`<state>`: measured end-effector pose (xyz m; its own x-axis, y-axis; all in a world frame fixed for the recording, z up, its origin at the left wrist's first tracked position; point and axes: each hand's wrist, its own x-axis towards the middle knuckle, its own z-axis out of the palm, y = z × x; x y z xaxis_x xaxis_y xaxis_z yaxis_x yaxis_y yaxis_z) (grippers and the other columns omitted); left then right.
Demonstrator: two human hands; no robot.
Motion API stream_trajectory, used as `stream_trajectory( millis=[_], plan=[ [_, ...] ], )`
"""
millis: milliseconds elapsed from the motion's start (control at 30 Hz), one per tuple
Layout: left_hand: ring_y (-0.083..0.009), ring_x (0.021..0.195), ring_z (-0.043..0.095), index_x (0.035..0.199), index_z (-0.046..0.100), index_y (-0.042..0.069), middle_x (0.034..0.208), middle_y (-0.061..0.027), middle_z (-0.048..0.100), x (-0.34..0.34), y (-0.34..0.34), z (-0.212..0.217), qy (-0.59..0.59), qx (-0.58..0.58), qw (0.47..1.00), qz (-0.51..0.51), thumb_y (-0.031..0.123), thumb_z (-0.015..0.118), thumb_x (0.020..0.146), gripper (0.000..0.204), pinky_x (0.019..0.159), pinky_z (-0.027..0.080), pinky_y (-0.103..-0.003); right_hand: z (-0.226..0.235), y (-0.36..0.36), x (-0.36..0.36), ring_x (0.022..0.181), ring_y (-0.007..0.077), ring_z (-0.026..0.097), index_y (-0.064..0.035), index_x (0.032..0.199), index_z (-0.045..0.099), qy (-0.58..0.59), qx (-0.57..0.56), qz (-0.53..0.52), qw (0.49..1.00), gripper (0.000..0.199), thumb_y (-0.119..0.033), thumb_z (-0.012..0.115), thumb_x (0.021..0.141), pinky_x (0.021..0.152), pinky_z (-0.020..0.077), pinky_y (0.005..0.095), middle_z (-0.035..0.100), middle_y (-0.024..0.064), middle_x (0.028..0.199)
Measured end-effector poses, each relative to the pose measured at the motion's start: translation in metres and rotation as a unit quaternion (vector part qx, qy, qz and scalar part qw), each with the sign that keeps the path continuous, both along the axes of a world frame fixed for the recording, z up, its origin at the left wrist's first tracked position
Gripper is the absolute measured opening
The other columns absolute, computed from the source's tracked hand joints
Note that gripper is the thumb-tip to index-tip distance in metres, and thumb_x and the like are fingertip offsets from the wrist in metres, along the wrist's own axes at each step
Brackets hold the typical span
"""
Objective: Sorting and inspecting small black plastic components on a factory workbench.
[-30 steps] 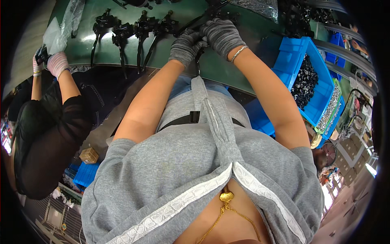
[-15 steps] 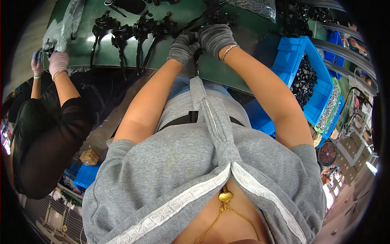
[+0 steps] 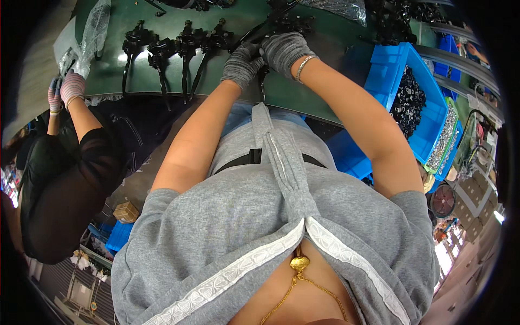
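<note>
My left hand (image 3: 242, 65) and my right hand (image 3: 284, 53), both in grey striped gloves, meet close together over the green work table. Their fingers are closed around a black brake lever (image 3: 263, 89), whose thin blade points down toward me between them; its clamp end is mostly hidden by the gloves. Just beyond my hands lies a black part (image 3: 295, 23) with a long dark bar reaching across. Left of my left hand, several similar black brake levers (image 3: 189, 46) rest in a row, blades toward the table's near edge.
Blue bins (image 3: 387, 67) at the right hold small black metal pieces (image 3: 409, 103); a green-rimmed bin (image 3: 443, 138) holds silver ones. At the left, a co-worker's gloved hands (image 3: 70, 89) are beside clear plastic wrap (image 3: 95, 32). Dark parts (image 3: 390, 24) are heaped at the far right.
My hands stay nearly in place, still closed around the brake lever. A rounded black object at the far table edge has moved mostly out of view. The co-worker's hands have shifted slightly.
</note>
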<state>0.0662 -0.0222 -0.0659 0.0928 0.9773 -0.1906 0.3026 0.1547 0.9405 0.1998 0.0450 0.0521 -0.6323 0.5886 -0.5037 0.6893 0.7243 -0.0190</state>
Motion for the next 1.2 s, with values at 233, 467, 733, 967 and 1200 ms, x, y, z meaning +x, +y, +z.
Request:
stream_trajectory(
  millis=[233,467,733,967,1200],
  plan=[
    [-0.0294,0.107,0.063,0.120,0.063,0.001,0.115,-0.0168,0.065,0.004,0.002,0.058,0.012,-0.068,0.997,-0.034,0.014,0.075,0.082,0.042,0.096,0.049,-0.037,-0.011,0.011,0.007,0.103,0.0311,0.068,-0.0125,0.111,0.072,0.029,-0.081,-0.201,0.976,0.027,-0.029,0.058,0.095,0.091,0.0514,0.0472,0.072,0.0158,0.103],
    [-0.0292,0.096,0.067,0.114,0.066,0.004,0.116,-0.0191,0.064,0.006,-0.013,0.047,0.208,0.029,0.978,0.002,0.011,0.072,0.084,0.031,0.087,0.053,-0.038,-0.020,0.035,0.057,0.131,0.0397,0.048,-0.0183,0.142,0.045,0.088,0.063,-0.445,0.889,0.079,-0.050,0.076,0.076,0.108,0.0432,0.0454,0.046,0.0199,0.145],
    [-0.0263,0.100,0.065,0.117,0.064,0.004,0.108,-0.0151,0.069,0.001,-0.019,0.041,0.000,-0.082,0.992,0.098,0.008,0.069,0.088,0.030,0.091,0.050,-0.037,-0.091,0.086,0.133,0.119,0.0383,0.057,-0.0134,0.129,0.058,0.156,0.096,-0.451,0.874,0.059,-0.036,0.075,0.077,0.102,0.0467,0.0446,0.062,0.0220,0.123],
    [-0.0206,0.095,0.064,0.116,0.065,0.001,0.105,-0.0130,0.069,-0.018,-0.022,0.041,0.010,-0.052,0.987,0.150,0.006,0.066,0.089,0.027,0.086,0.050,-0.034,-0.078,0.089,0.205,0.101,0.0344,0.066,-0.0095,0.115,0.065,0.268,0.155,-0.449,0.838,0.043,-0.026,0.077,0.077,0.090,0.0519,0.0418,0.069,0.0161,0.109],
    [-0.0218,0.096,0.065,0.113,0.067,0.001,0.106,-0.0139,0.069,-0.045,-0.009,0.031,0.034,-0.058,0.987,0.147,0.007,0.065,0.091,0.023,0.088,0.050,-0.033,-0.063,0.012,0.146,0.096,0.0323,0.067,-0.0102,0.116,0.061,0.233,0.000,-0.375,0.897,0.039,-0.017,0.075,0.080,0.087,0.0526,0.0388,0.070,0.0111,0.103]
  ],
)
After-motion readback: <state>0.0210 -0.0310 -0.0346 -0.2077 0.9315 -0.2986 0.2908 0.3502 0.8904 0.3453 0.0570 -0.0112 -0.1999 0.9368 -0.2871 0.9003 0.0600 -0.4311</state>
